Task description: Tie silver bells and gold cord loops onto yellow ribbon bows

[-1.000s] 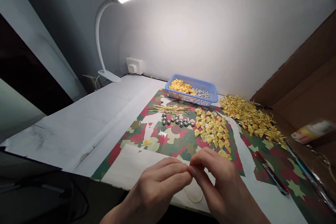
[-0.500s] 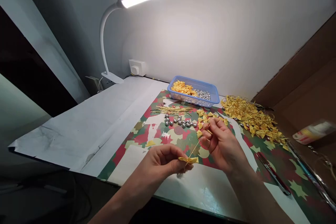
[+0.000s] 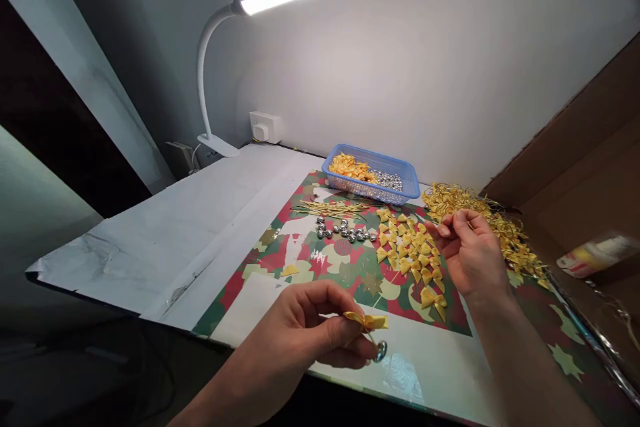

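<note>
My left hand (image 3: 325, 327) is closed in a pinch on a small yellow ribbon bow (image 3: 369, 321) above the table's front edge. Just below the bow, at the fingertips, is a shiny silver bell (image 3: 381, 351) on a thin cord. My right hand (image 3: 470, 247) is raised to the right, thumb and fingers pressed together. What they hold, if anything, I cannot make out. Beside it, rows of yellow bows (image 3: 410, 247) lie on the patterned sheet, and a heap of corded yellow bows (image 3: 515, 240) is partly behind it.
A blue basket (image 3: 413, 187) at the back holds yellow bows and silver bells. Before it lie gold cords (image 3: 330, 209) and loose silver bells (image 3: 345, 231). A clamp lamp (image 3: 203, 73) arches over the table. To the right are a cardboard wall (image 3: 575, 147) and a white bottle (image 3: 595, 255).
My right hand has let go of the cord at the bow and moved right, uncovering the laid-out bows. My left hand still holds its bow, and the bell now shows beneath it.
</note>
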`<state>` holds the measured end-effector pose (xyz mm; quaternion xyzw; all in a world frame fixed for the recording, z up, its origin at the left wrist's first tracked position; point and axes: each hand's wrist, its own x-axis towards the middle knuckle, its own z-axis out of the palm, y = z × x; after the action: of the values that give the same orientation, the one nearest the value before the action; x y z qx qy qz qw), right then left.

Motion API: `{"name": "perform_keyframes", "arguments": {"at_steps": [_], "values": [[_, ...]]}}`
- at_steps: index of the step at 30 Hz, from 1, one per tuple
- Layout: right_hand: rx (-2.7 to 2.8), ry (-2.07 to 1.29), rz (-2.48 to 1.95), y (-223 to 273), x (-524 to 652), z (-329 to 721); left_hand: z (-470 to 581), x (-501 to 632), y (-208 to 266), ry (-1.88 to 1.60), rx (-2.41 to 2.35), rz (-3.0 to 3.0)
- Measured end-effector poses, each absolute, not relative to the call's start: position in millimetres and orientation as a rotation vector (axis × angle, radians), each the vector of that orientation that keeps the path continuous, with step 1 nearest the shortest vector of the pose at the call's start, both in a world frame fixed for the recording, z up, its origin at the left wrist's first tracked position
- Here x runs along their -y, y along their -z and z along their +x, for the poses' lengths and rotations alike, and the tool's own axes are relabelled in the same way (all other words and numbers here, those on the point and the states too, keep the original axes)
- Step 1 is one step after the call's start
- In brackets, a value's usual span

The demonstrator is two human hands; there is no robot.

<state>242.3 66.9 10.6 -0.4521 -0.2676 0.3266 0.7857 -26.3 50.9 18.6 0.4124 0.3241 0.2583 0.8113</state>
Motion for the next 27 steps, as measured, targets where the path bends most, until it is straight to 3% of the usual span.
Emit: {"name": "perform_keyframes", "arguments": {"at_steps": [17, 27], "values": [[0.663, -0.565, -1.112, -1, -67, 246, -24, -50, -28, -0.64, -0.624, 0.849], [1.056, -0.811, -1.36, -10, 28, 133, -17, -44, -22, -0.867, -0.775, 1.0]]}}
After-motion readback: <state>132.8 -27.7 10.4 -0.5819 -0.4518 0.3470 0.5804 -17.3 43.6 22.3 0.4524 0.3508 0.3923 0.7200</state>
